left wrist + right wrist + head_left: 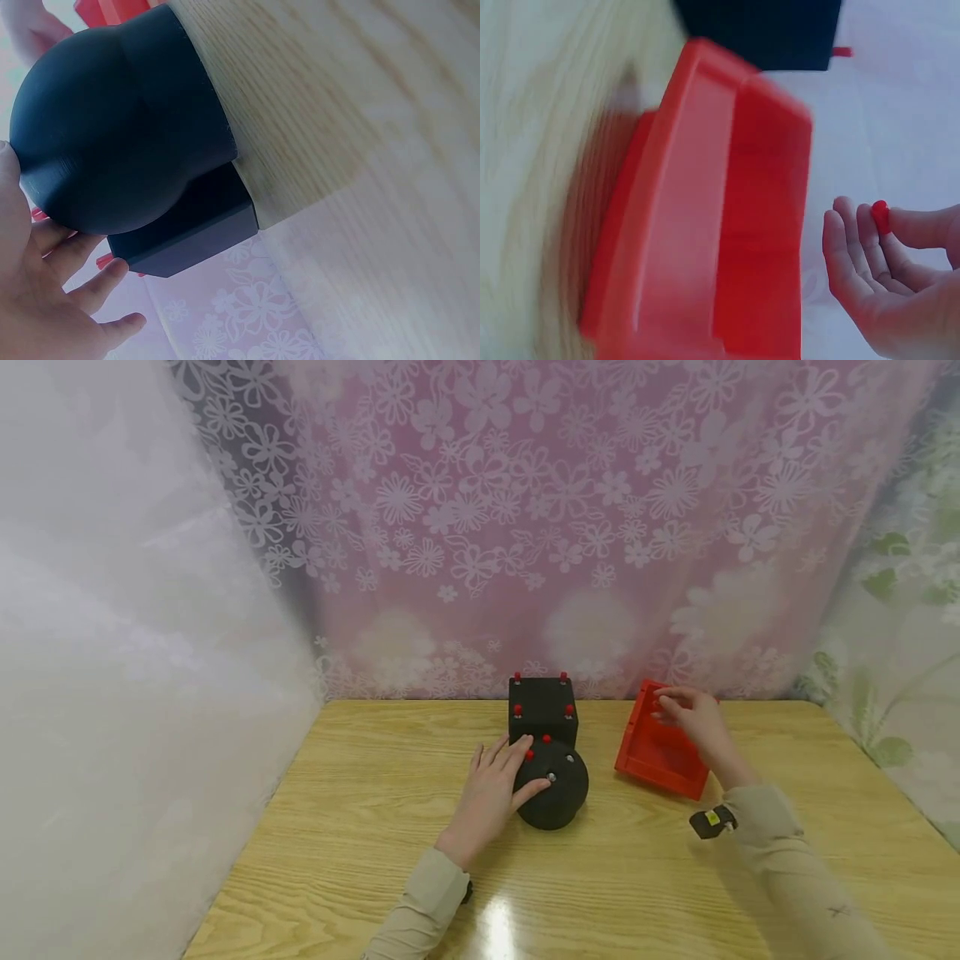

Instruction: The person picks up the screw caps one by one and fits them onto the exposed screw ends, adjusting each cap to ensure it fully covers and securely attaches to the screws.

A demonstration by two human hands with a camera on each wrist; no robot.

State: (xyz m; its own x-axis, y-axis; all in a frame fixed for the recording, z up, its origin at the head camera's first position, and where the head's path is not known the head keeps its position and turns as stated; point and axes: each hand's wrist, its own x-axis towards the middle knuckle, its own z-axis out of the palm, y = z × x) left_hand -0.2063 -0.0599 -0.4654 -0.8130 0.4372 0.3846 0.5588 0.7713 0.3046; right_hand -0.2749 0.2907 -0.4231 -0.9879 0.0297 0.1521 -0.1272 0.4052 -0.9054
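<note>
A black dome-shaped block (561, 802) stands on the table, with 2 red pegs and some bare metal spots on its upper face. My left hand (487, 785) rests on its left side, thumb across the top and fingers fairly straight. The left wrist view shows those fingers (97, 289) spread beside the dome. Pinched between thumb and finger of my right hand (697, 722) is a small red peg (880, 217). That hand is over the red bin (637, 764), whose hollow inside shows in the right wrist view.
Directly behind the dome stands a black box-shaped block (542, 697) with red pegs at its top corners. The wooden table (345, 827) ends at a pink flowered curtain (480, 527). A pale sheet (135, 610) hangs at the left.
</note>
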